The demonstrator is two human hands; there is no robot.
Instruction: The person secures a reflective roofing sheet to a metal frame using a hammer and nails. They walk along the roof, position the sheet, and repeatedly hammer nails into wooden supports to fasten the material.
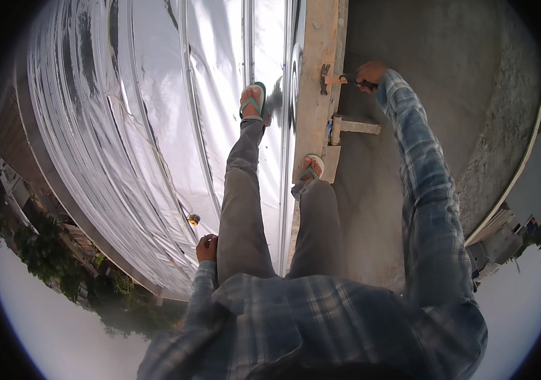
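Observation:
My right hand (371,76) grips a claw hammer (324,80) by its handle, with the metal head over a pale board (313,38). My left hand (207,247) is beside my left thigh, fingers curled round something small that I cannot make out. Just above that hand, a small yellow-and-black object (193,220), possibly a tape measure, lies on shiny silver sheeting (143,114). My left sandaled foot (251,101) stands on the sheeting; my right one (310,166) is on the board.
A short T-shaped post (358,127) projects right from the board over a grey concrete surface (422,158). Raised seams and a pale cord (137,126) run along the sheeting. Roof edges curve on both sides, with trees (55,259) and buildings (498,237) beyond.

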